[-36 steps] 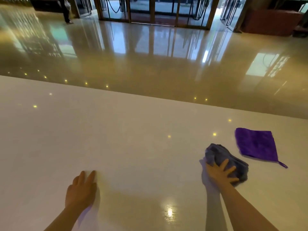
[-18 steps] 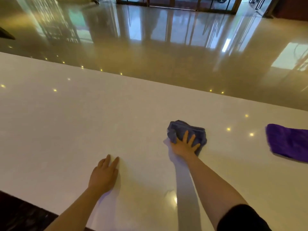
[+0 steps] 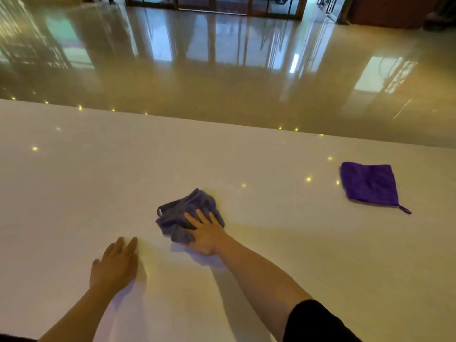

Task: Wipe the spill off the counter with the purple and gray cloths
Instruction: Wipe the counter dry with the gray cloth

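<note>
**Gray cloth swept left across the bench, purple one untouched**

The right hand (image 3: 206,234), its grip spread flat and pressing the bunched gray cloth (image 3: 183,217), has dragged it from beside the purple cloth (image 3: 369,183) toward lower centre of the frame, so a strip of the bench (image 3: 74,183) has likely been wiped. The left hand (image 3: 114,265) stays flat, grip apart, holding nothing. No spill shows; no writing or brand is legible.

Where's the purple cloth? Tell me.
Head view: the purple cloth lies flat on the counter at far right, apart from the gray cloth.
</note>
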Tool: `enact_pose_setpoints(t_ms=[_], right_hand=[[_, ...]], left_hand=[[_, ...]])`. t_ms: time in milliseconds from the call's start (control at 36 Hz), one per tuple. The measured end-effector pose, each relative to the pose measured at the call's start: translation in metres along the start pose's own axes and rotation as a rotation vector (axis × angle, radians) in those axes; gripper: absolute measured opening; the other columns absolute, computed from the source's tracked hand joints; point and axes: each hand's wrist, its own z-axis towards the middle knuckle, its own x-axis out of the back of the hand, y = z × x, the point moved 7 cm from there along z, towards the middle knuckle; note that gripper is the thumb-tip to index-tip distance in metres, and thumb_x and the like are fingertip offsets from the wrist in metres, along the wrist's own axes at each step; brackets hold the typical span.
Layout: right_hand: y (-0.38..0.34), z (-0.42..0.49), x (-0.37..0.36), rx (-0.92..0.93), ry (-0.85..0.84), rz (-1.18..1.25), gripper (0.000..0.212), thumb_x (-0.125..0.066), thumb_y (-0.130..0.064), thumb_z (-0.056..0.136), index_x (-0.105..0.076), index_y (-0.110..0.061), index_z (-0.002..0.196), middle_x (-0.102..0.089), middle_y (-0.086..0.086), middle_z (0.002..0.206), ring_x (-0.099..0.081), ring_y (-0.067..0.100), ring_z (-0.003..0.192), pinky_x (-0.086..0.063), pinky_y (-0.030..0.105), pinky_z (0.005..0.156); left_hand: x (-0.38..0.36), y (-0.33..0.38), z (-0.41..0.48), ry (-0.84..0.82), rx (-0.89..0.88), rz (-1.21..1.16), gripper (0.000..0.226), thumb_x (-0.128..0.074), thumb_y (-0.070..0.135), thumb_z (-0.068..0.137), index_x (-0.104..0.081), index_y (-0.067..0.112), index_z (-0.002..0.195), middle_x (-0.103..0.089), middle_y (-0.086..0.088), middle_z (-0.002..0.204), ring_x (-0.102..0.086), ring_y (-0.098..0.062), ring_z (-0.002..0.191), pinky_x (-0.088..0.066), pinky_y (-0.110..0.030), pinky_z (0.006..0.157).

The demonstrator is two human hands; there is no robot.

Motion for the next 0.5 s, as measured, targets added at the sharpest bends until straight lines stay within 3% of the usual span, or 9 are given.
enact_pose_setpoints(t_ms=[167,500], right_hand=[[0.040,-0.045,-0.005,-0.020,0.059,-0.100,0.060,-0.036,-0.044,0.096,-0.007,-0.028,0.147,0.003,-0.004,0.159,0.008,0.022,0.146,0.006,0.048,0.119],[0.204,-0.220,-0.015,-0.492,0.114,-0.126,0.061,-0.030,-0.043,0.097,0.004,-0.029,0.145,0.010,-0.003,0.159,0.010,0.021,0.146,0.002,0.043,0.118]], left_hand=[[0.003,0.008,-0.007,0.006,0.061,-0.074,0.051,-0.027,0.033,0.096,-0.014,0.026,0.145,-0.015,-0.006,0.156,-0.021,-0.025,0.141,-0.032,-0.045,0.109],[0.001,0.011,-0.013,0.037,0.135,-0.147,0.048,-0.030,0.032,0.093,-0.025,0.025,0.141,-0.025,-0.007,0.150,-0.027,-0.030,0.136,-0.031,-0.044,0.108]])
